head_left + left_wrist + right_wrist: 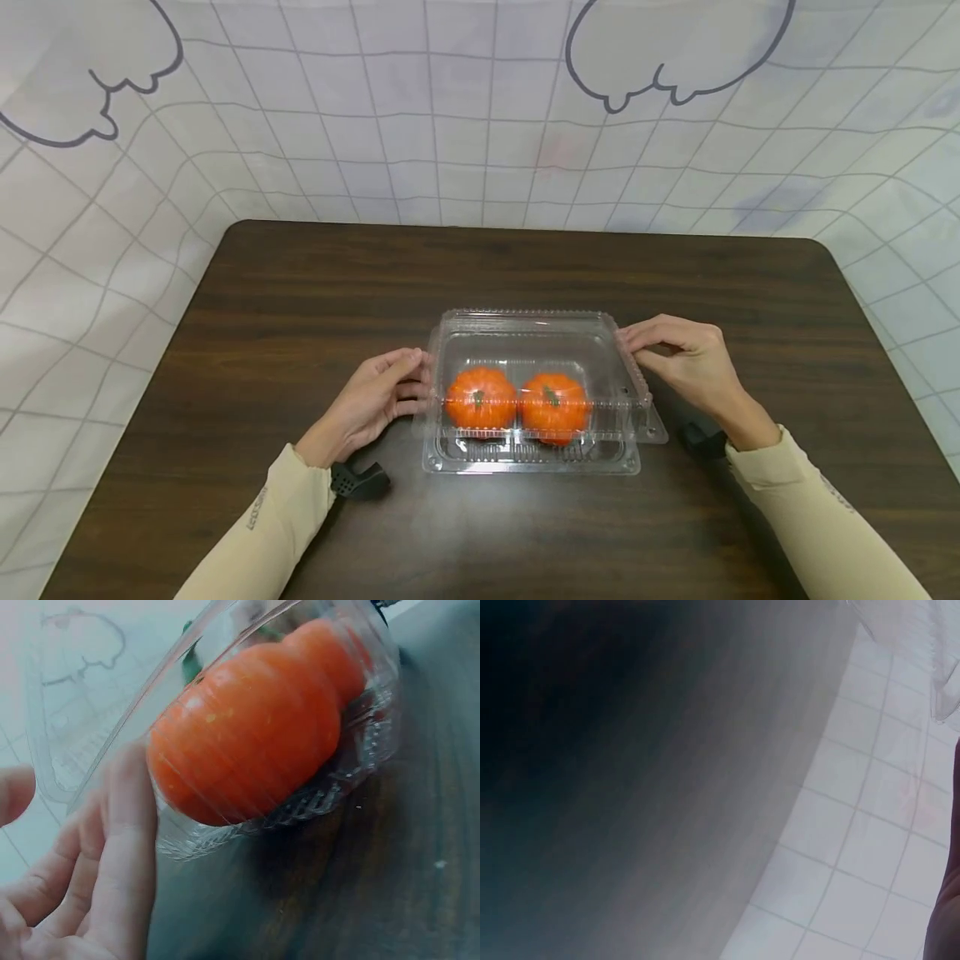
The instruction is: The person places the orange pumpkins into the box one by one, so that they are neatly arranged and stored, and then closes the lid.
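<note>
Two orange pumpkins with green stems, a left one (480, 402) and a right one (555, 410), sit side by side inside a clear plastic clamshell box. The box's lid (525, 340) leans over its base (536, 467), and the lid's front edge stands apart from the base's front rim. My left hand (378, 396) rests its nearly straight fingers against the box's left side; the left wrist view shows those fingertips beside a pumpkin (247, 735). At the lid's right edge, my right hand (686, 354) pinches the plastic between thumb and fingers. Little of that hand shows in the right wrist view.
The box stands on a dark wooden table (337, 283) with rounded far corners. A white grid-patterned cloth (480, 142) with cloud outlines hangs behind and along both sides. Black wrist devices (360, 482) sit below both hands, close over the table.
</note>
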Demonstrator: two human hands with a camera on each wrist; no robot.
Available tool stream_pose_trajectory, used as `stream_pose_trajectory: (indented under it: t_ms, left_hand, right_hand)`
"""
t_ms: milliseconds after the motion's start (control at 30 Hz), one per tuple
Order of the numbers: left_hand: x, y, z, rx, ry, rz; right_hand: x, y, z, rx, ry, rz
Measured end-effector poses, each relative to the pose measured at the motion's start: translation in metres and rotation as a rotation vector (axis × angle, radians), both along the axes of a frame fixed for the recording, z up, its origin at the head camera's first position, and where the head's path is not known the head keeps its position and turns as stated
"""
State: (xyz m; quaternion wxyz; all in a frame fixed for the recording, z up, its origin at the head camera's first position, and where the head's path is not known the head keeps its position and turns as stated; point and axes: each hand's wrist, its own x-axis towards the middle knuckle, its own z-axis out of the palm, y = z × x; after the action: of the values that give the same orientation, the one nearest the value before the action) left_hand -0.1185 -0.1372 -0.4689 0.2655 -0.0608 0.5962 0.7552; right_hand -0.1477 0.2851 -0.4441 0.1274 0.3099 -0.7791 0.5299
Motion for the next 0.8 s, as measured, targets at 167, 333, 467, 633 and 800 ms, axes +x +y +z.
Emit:
stream_pose_trajectory:
  t_ms: [167, 333, 467, 633, 800]
  left_hand:
    - [0.015, -0.004, 0.007, 0.008, -0.011, -0.087]
    - [0.036, -0.006, 0.015, 0.031, -0.005, -0.169]
    - [0.051, -0.005, 0.018, 0.056, 0.018, -0.230]
    - [0.059, -0.002, 0.019, 0.056, 0.057, -0.255]
    - [0.062, 0.000, 0.019, 0.057, 0.074, -0.240]
  right_hand:
    - [0.002, 0.001, 0.000, 0.047, 0.008, -0.024]
    - [0.004, 0.001, 0.001, 0.090, 0.053, -0.024]
    - [0.004, 0.001, 0.000, 0.100, 0.099, -0.017]
    - [0.004, 0.001, -0.002, 0.111, 0.161, -0.020]
    - [0.003, 0.001, -0.005, 0.114, 0.204, -0.014]
